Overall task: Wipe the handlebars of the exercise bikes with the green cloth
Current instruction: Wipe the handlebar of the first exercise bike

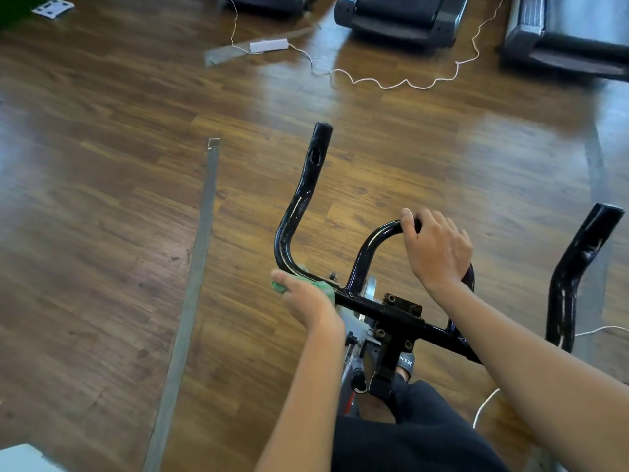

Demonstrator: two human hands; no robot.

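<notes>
A black exercise-bike handlebar (306,195) rises in front of me, with a left horn, a central loop and a right horn (578,267). My left hand (306,299) grips the green cloth (323,288) around the bar at the base of the left horn, where it bends into the crossbar. Most of the cloth is hidden under my fingers. My right hand (435,248) holds the top of the central loop, fingers curled over the tube.
Brown wooden floor all around. A grey metal strip (200,253) runs along the floor on the left. Treadmills (401,15) stand at the back, with a white power strip (269,46) and a white cord (391,84) trailing before them. My knees sit below the stem.
</notes>
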